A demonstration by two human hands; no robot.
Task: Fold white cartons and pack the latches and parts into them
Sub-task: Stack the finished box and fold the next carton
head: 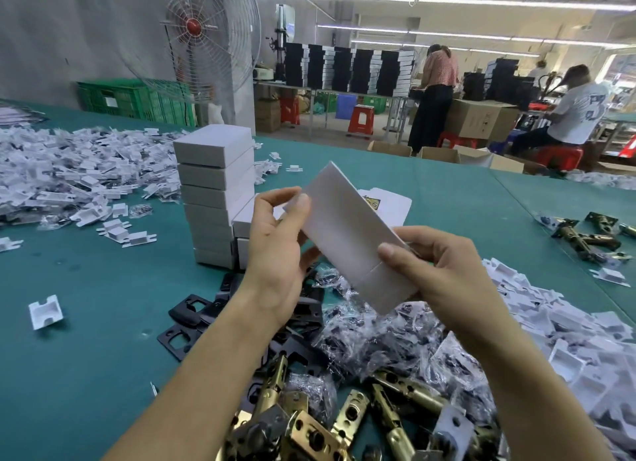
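- Green table point(86, 288) is busy: big heap of white card inserts point(69, 171) toward the far-left corner, another heap point(568, 326) along the right edge.
- Near edge, right under the wrists: brass latches point(344, 422), black plates point(192, 312), clear screw bags point(378, 333), all piled on each other.
- A few more latches point(585, 237) lie by the right edge.
- Mid-table: stack of white cartons point(213, 185), all closed, contents can't be seen.
- Fan point(199, 30) and green crate point(137, 99) stand past the far edge.
- White carton point(347, 233) is up in the air over the parts pile, tilted, just right of the stack; inside not visible.
- Left hand point(275, 250): thumb and fingers pinch the carton's upper-left edge.
- Right hand point(437, 271): thumb on the front face, fingers curled behind, gripping the lower-right part.
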